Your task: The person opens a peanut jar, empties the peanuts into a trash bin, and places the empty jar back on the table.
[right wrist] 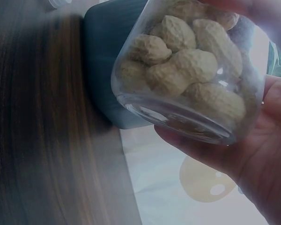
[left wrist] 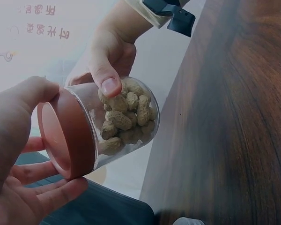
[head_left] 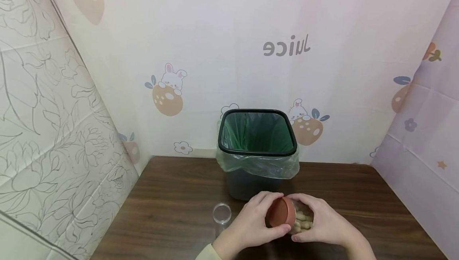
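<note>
Between both hands a clear jar (right wrist: pixel 145 101) of unshelled peanuts (left wrist: pixel 124 115) is held tilted above the table, its reddish-brown lid (head_left: pixel 281 212) facing left. My left hand (head_left: pixel 254 222) grips the lid, with the thumb on one side and the fingers around the other, as the left wrist view shows. Around the clear body, near the bottom end, curls my right hand (head_left: pixel 324 222). The lid sits on the jar's mouth. Just left of my left hand, an empty-looking clear glass container (head_left: pixel 222 214) stands on the table, its lower part overlapped by the wrist.
A dark bin (head_left: pixel 247 182) with a green liner bag folded over its black rim stands behind the hands. The wooden table (head_left: pixel 172 200) runs back to a printed cloth wall (head_left: pixel 229 52), with more patterned cloth on both sides.
</note>
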`<action>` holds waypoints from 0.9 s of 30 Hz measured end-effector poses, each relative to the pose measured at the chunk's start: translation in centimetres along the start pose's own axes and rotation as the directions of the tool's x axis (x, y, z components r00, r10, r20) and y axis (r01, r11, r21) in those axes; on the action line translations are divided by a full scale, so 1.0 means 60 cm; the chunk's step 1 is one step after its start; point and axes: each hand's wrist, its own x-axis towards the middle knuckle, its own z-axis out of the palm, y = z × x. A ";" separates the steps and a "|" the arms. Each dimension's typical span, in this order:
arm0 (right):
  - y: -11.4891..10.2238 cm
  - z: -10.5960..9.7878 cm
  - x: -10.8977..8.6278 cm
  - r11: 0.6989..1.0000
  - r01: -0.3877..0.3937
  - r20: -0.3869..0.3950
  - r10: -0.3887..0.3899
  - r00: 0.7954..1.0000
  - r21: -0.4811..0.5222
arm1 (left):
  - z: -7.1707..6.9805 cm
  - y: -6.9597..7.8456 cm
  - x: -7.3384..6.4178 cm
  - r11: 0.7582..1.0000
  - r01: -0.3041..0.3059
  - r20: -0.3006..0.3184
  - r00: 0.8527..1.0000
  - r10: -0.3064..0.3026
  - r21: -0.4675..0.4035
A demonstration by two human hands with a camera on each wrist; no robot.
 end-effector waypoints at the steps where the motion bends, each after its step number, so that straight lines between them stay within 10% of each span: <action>1: 0.000 0.000 0.000 1.000 0.002 0.001 -0.002 1.000 0.001 | 0.000 0.000 0.000 1.000 0.002 0.003 1.000 -0.002 -0.001; 14: 0.003 -0.004 0.000 1.000 -0.009 0.029 0.009 1.000 0.015 | -0.005 0.002 0.000 1.000 0.024 0.047 0.999 -0.024 -0.001; 27: 0.005 -0.006 -0.003 1.000 -0.005 0.036 0.005 0.999 -0.012 | -0.018 0.003 0.002 0.986 -0.148 0.097 0.983 0.155 -0.076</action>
